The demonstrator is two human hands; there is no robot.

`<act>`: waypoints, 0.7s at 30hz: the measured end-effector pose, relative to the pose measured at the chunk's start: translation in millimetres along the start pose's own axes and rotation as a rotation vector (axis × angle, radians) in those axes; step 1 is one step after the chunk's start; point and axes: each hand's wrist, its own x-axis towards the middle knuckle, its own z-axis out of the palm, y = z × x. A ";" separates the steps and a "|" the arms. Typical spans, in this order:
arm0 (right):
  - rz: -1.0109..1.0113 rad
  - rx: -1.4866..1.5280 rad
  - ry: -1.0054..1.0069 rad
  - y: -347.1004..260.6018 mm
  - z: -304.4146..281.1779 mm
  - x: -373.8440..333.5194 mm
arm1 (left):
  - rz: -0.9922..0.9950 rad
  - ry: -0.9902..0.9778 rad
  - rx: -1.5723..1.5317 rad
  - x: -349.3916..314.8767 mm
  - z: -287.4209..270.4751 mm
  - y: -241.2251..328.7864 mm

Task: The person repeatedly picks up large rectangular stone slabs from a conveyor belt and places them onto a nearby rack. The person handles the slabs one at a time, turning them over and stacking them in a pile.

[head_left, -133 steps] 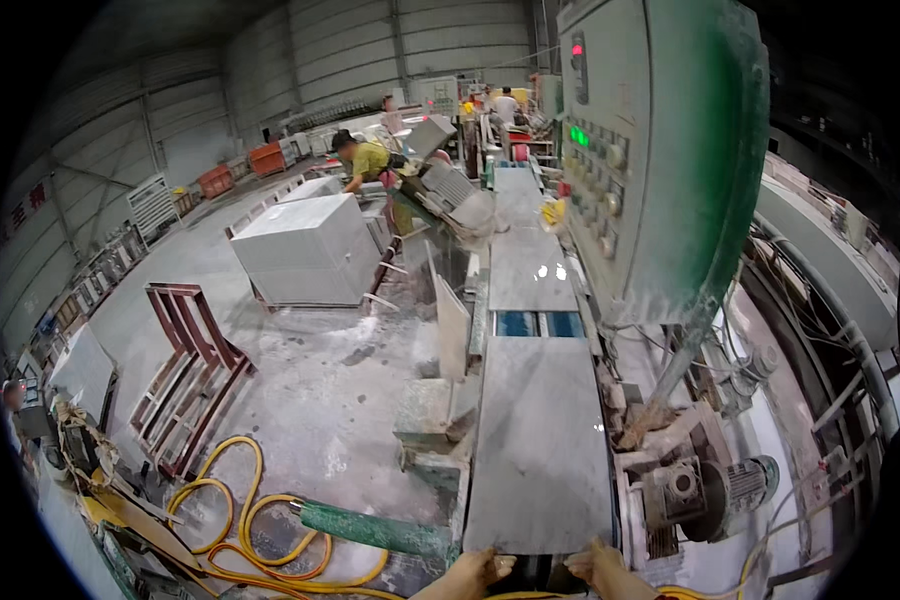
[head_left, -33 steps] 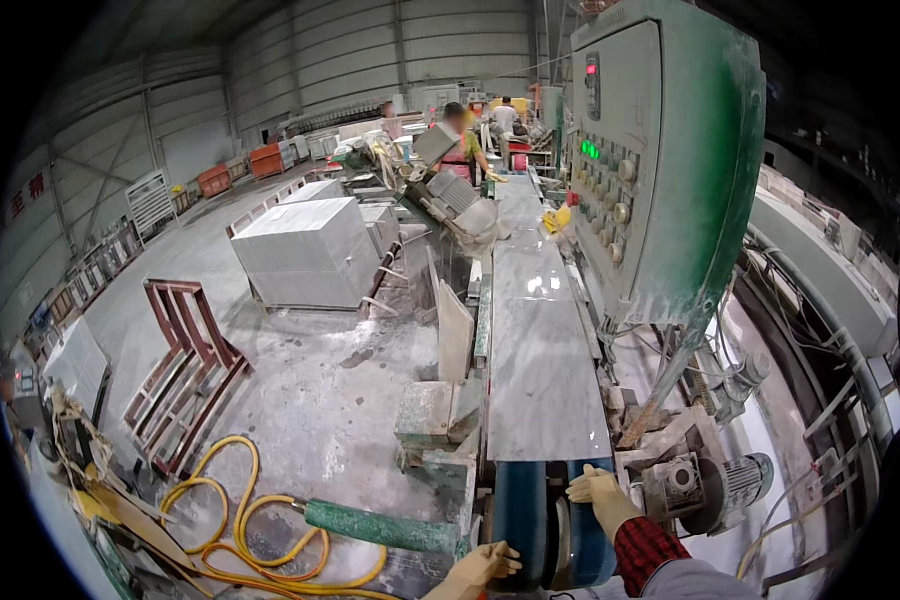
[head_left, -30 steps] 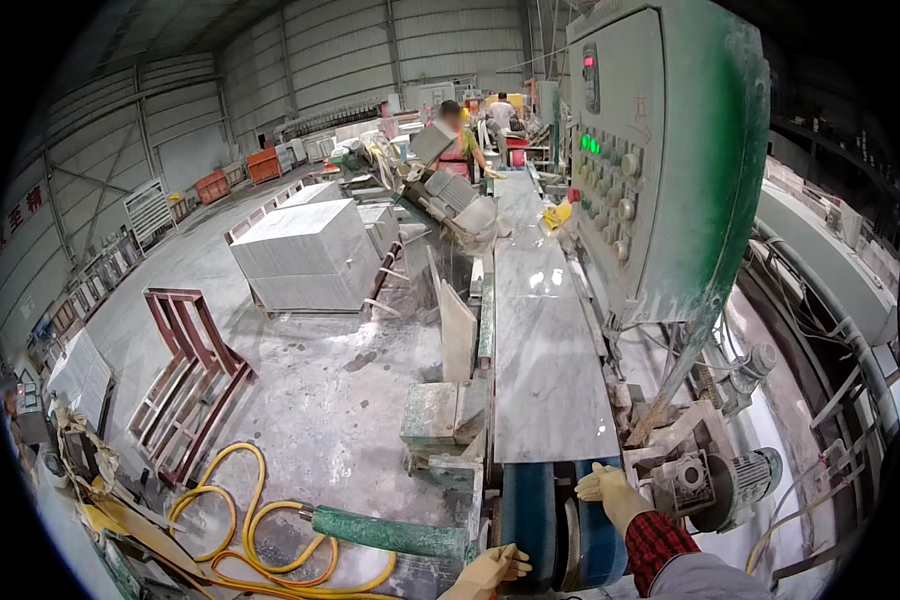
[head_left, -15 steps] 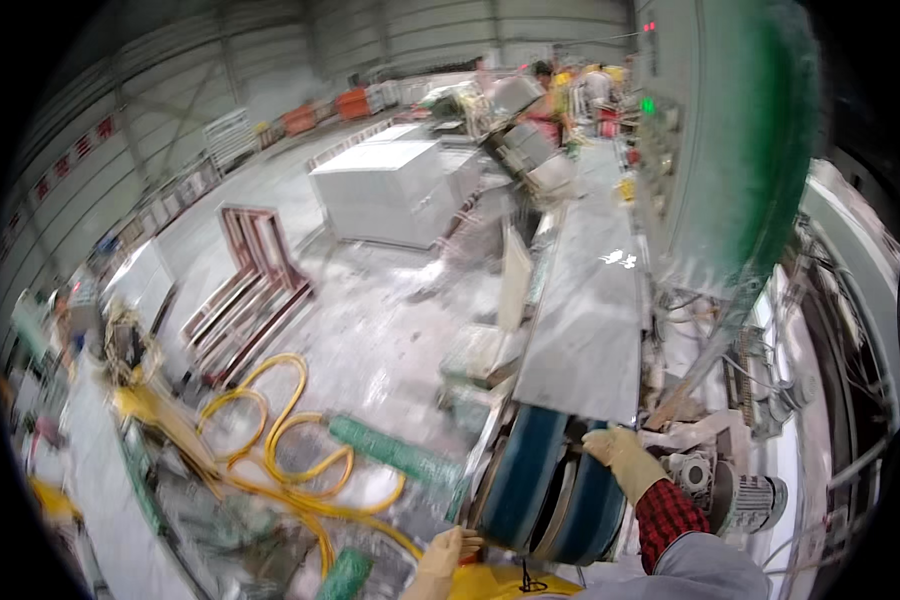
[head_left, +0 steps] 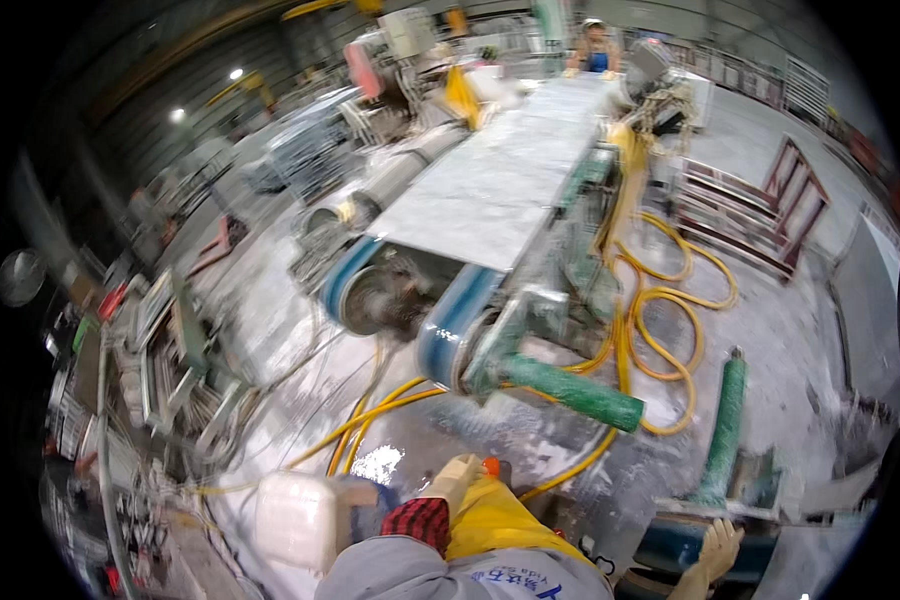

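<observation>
My left hand [head_left: 454, 481], in a cream glove below a red checked cuff, is in front of my yellow apron [head_left: 505, 520]. Its fingers are bent around a small orange object [head_left: 491, 467], mostly hidden, whose kind I cannot make out. At the lower right my right hand [head_left: 718, 552], also gloved, has its fingers stretched out beside a dark blue conveyor belt [head_left: 670, 543]; contact is unclear. Ahead, a long pale stone slab [head_left: 490, 170] lies on another conveyor with blue belts [head_left: 448, 335], apart from both hands.
A green bar [head_left: 580, 393] juts from the conveyor's near end. Yellow hoses [head_left: 660, 300] loop over the wet floor. A white plastic canister [head_left: 292, 520] is close on my left. A dark red metal frame [head_left: 735, 210] stands at the right; another person [head_left: 595, 58] is at the slab's far end.
My view has swung left, from the right-hand conveyor to the one ahead. My right hand is now at the lower right; the orange object stays at my left hand.
</observation>
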 end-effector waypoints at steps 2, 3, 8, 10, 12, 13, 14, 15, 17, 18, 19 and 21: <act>0.305 0.090 0.282 23.2 111.5 36.5 | -0.039 0.179 -0.057 -8.3 10.5 -9.5; 0.488 0.399 0.175 31.2 155.3 50.4 | 0.027 0.131 -0.111 -10.0 15.9 -8.6; 0.877 0.321 -0.351 105.0 311.2 101.5 | 0.107 0.014 0.020 -18.5 -6.2 22.4; 1.095 0.459 -0.566 135.3 354.4 112.3 | 0.127 0.048 -0.033 -15.5 -24.3 38.0; 1.317 0.615 -0.534 163.8 397.1 123.4 | 0.150 0.073 -0.074 -10.4 -48.6 49.2; 1.289 0.510 -0.509 181.5 424.7 135.4 | 0.193 0.080 -0.104 -8.3 -62.2 53.5; 1.301 0.453 -0.519 199.2 451.9 145.9 | 0.217 0.082 -0.127 -6.8 -77.9 58.0; 1.325 0.404 -0.527 214.7 474.8 154.4 | 0.239 0.101 -0.156 -7.9 -92.0 61.9; 1.369 0.299 -0.518 237.3 509.4 168.6 | 0.292 0.139 -0.202 -18.1 -117.4 65.9; 1.386 0.266 -0.512 252.2 525.2 169.5 | 0.304 0.165 -0.221 -24.3 -133.1 69.7; 1.401 0.244 -0.508 265.6 541.3 167.5 | 0.332 0.194 -0.220 -30.5 -149.4 77.0; 1.239 0.142 -0.743 291.5 577.7 155.6 | 0.239 0.255 -0.281 -43.4 -177.4 92.6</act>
